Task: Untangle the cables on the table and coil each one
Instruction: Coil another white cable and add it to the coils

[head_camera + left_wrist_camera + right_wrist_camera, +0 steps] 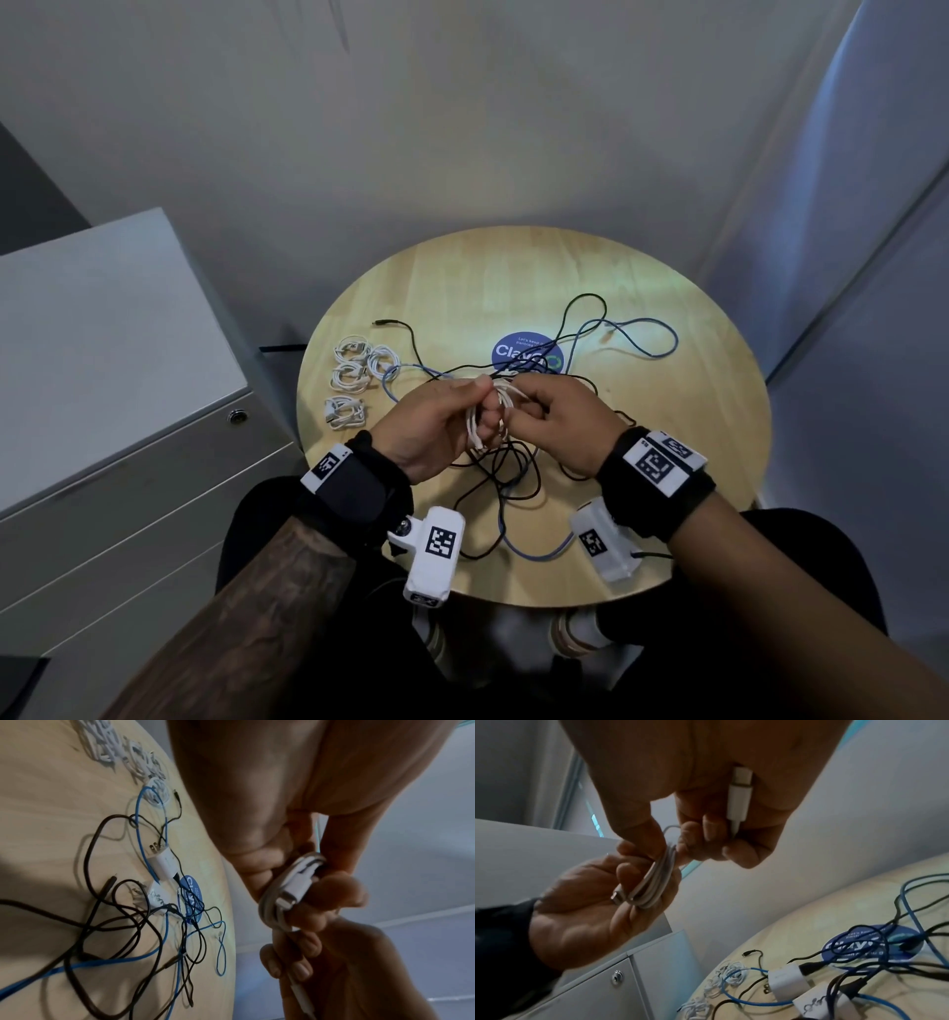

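Observation:
My left hand [452,419] [618,890] holds a small coil of white cable [485,421] [285,892] [654,882] looped round its fingers, above the middle of the round wooden table [708,411]. My right hand [544,411] [706,833] pinches the loose end of the same white cable, with its white connector [738,797] lying against the palm. Under the hands a tangle of black cables [513,473] [107,923] and a blue cable [642,339] [154,955] sprawls over the table. Several coiled white cables [354,375] lie at the table's left.
Two white plug adapters [164,864] [790,981] sit among the tangled cables beside a blue round sticker [524,354]. A grey drawer cabinet [128,385] stands close to the table's left. Walls close in behind and to the right.

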The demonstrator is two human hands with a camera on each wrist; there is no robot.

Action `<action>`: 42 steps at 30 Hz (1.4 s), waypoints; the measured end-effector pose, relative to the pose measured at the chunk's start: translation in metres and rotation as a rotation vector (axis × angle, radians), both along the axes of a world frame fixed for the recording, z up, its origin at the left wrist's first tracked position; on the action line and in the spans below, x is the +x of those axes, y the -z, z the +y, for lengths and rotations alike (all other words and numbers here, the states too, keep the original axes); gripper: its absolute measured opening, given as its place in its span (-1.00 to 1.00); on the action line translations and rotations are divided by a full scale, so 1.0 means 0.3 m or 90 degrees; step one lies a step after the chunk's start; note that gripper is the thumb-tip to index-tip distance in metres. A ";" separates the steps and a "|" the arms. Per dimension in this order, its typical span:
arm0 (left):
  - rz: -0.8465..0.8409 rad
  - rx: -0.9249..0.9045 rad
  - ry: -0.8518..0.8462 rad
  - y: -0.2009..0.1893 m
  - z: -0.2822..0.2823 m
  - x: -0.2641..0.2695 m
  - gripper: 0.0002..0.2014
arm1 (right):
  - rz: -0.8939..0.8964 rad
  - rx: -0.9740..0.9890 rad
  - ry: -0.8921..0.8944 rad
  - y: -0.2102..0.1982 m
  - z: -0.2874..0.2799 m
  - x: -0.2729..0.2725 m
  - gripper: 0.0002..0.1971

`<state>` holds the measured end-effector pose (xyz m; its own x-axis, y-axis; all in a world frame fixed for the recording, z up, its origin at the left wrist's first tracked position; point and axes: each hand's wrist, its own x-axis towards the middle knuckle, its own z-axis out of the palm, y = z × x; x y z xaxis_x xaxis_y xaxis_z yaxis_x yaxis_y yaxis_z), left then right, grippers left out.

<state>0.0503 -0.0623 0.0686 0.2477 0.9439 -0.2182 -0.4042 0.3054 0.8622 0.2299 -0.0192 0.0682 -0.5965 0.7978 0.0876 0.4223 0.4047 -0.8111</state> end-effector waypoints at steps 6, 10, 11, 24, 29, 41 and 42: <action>0.120 0.072 0.004 -0.022 0.007 0.013 -0.65 | -0.025 0.058 -0.001 -0.009 0.006 0.008 -0.91; 0.215 0.138 -0.037 -0.015 0.012 -0.002 -0.72 | -0.068 0.122 0.023 -0.032 0.025 0.027 -0.82; 0.196 0.131 -0.054 -0.015 0.014 -0.002 -0.73 | -0.082 0.151 0.015 -0.038 0.026 0.026 -0.79; 0.132 -0.011 -0.154 -0.028 0.032 0.021 -0.65 | -0.111 0.273 0.062 0.079 0.021 0.017 -0.84; 0.111 -0.024 -0.132 -0.029 0.037 0.003 -0.66 | 0.198 -0.056 0.164 0.045 0.005 0.014 -0.77; 0.048 -0.038 -0.111 -0.029 0.046 0.015 -0.67 | 0.419 -0.381 0.146 0.053 -0.007 -0.046 -0.75; 0.044 -0.034 -0.118 -0.025 0.045 0.017 -0.67 | 0.436 -0.396 0.144 0.052 -0.012 -0.051 -0.71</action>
